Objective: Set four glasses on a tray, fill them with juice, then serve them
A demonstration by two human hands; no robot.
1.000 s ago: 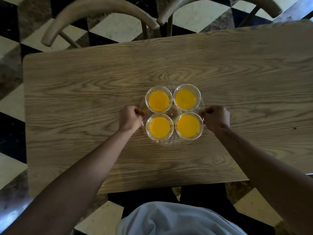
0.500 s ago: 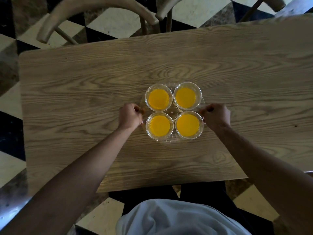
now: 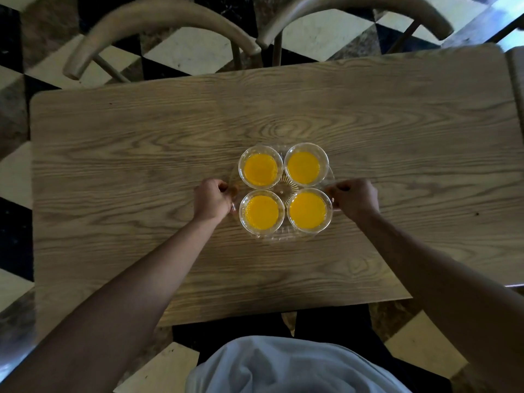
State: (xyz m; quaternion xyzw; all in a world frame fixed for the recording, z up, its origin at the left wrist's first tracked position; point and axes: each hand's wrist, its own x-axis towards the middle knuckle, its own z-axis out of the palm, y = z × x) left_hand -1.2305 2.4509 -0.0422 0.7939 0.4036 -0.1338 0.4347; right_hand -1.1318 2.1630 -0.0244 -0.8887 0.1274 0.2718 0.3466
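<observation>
Gripping a clear ribbed round tray [image 3: 283, 236] by its rim, both hands, left [image 3: 212, 198] and right [image 3: 354, 197], curl beside four juice-filled glasses [image 3: 261, 168] on a grained wooden table [image 3: 141, 165] over checkered floor [image 3: 175, 49].

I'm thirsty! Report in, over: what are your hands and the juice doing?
Left hand and right hand grip the clear tray by its edges. Four glasses full, tray on table. Nothing in the way.

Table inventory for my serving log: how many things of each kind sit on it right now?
Glasses of orange juice: 4 (far left, far right, near left, near right)
Clear tray: 1
Total: 5
The left hand and right hand each grip a side of the tray.
</observation>
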